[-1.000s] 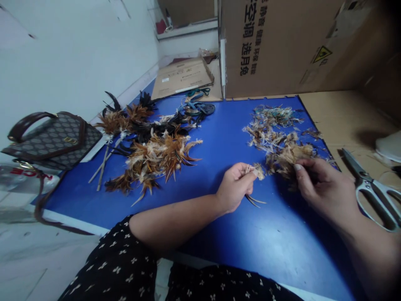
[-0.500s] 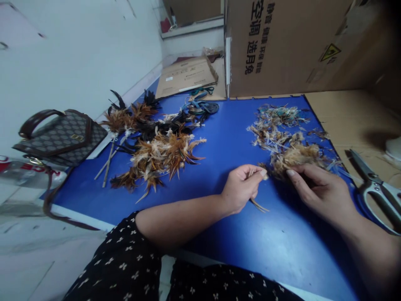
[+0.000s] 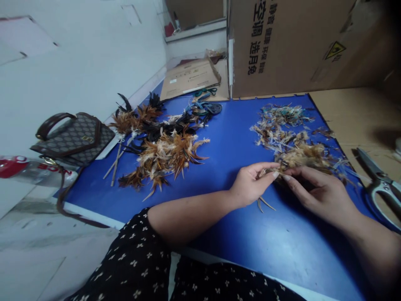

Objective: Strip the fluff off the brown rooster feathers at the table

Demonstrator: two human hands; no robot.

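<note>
My left hand [image 3: 253, 186] is closed around a small bunch of brown feathers [image 3: 265, 204], whose thin tips stick out below the palm. At the other end of the bunch, my right hand [image 3: 322, 194] pinches at the feathers with thumb and forefinger, almost touching the left fingertips. What exactly lies between the right fingers is partly hidden. Just behind both hands is a loose pile of tan, fluffy feathers [image 3: 308, 154]. Farther back, bluish and white feather scraps [image 3: 286, 115] continue the pile.
Bundled brown and black feathers [image 3: 166, 152] lie on the blue table [image 3: 232, 138] at left, near two crossed sticks [image 3: 116, 163]. A handbag [image 3: 78, 140] and a plastic bottle [image 3: 40, 170] stand at far left. Scissors [image 3: 380, 179] rest at right. A large cardboard box [image 3: 297, 50] rises behind.
My hands have come together: the left has moved right toward the right hand's fingertips. The view has shifted slightly, so the table things appear farther right.
</note>
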